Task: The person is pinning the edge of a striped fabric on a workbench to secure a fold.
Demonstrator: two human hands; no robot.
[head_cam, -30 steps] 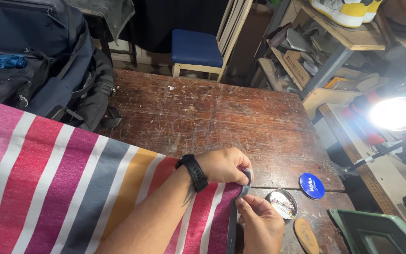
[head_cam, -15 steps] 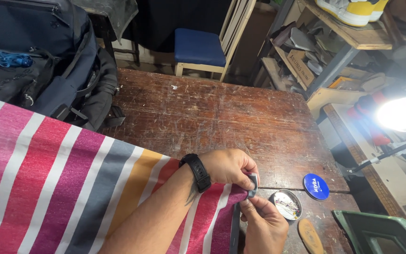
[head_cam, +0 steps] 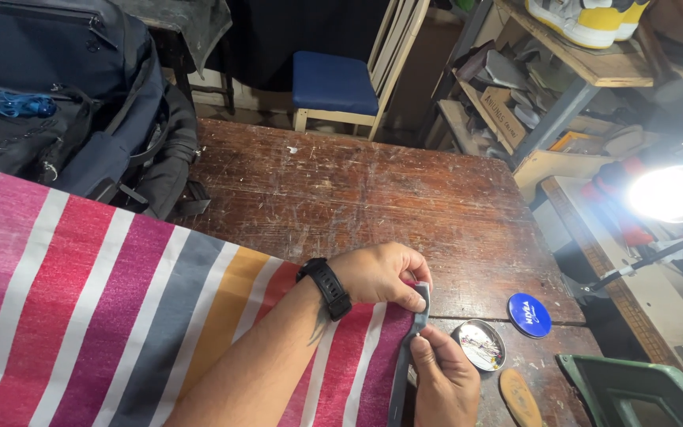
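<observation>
**Striped cloth, edge strip pinched between two hands**

Striped cloth (head_cam: 104, 316): bands of pink, red, purple, grey and orange; covers the near left of the wooden tabletop (head_cam: 357, 190), its right edge lying at near centre.

Grey strip (head_cam: 413, 348): narrow band running along that right edge of the cloth, folded upright at its far end.

Left hand (head_cam: 377, 273): black wristband on the wrist; forearm lies across the cloth; grip closed, thumb and fingers pinching the far end of the grey strip.

Right hand (head_cam: 444, 379): just near of the left, at the frame's bottom edge; grip closed, thumb and forefinger pinching the same strip a little lower.

Open round tin (head_cam: 478, 344): silver, small items inside, on the tabletop just right of the hands.

Blue round lid (head_cam: 530, 315): beside the tin, further right.

Dark backpack (head_cam: 65, 103): far left, resting against the cloth's far edge.

Blue-seated chair (head_cam: 341, 83): beyond the tabletop's far edge.

Lit lamp (head_cam: 669, 194): far right.
</observation>
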